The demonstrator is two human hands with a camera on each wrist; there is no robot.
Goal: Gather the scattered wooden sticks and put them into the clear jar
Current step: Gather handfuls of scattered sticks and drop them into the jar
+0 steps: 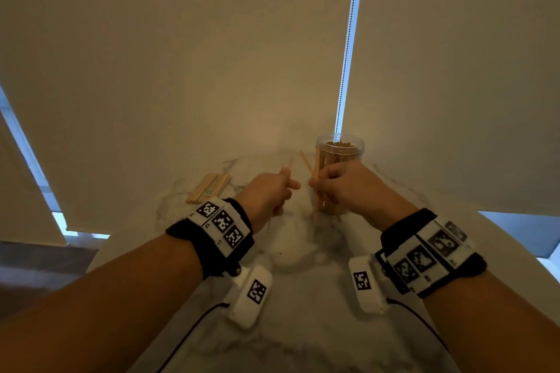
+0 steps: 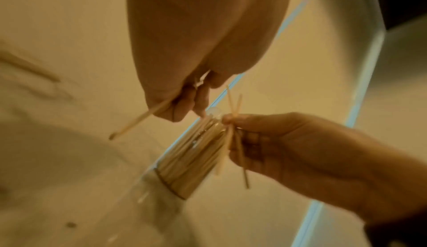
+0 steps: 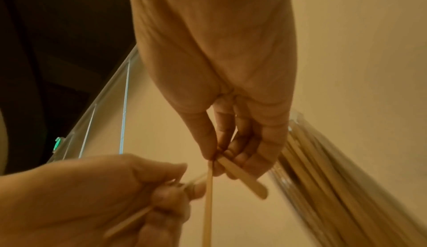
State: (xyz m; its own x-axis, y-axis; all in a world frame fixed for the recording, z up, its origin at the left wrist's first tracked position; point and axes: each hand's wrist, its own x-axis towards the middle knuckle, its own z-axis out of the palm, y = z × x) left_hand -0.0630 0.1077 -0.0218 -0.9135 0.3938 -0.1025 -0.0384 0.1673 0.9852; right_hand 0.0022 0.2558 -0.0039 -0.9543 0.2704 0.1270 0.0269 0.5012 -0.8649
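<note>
Both hands are raised at the centre of the head view, just apart, each gripping wooden sticks. Left hand (image 1: 268, 191): fingers curled round one or two sticks (image 2: 138, 119), ends protruding above and below the fist. Right hand (image 1: 345, 185): thumb and fingers pinching a few crossed sticks (image 3: 209, 196), fanned out rather than aligned.

Beyond the right hand, just behind its knuckles, stands the clear jar (image 1: 340, 154). It is upright on the table (image 1: 303, 327), open at the top and already packed with sticks standing on end. The right hand is the nearer of the two to the jar; the left sits to the jar's left in the frame.

Left of centre, a loose pile of sticks (image 1: 209, 188) lies flat on the table, not yet gathered.

Judgement: the jar mouth faces upward, so held sticks must be turned roughly vertical and aligned before lowering. Crossed sticks may catch on the rim.
</note>
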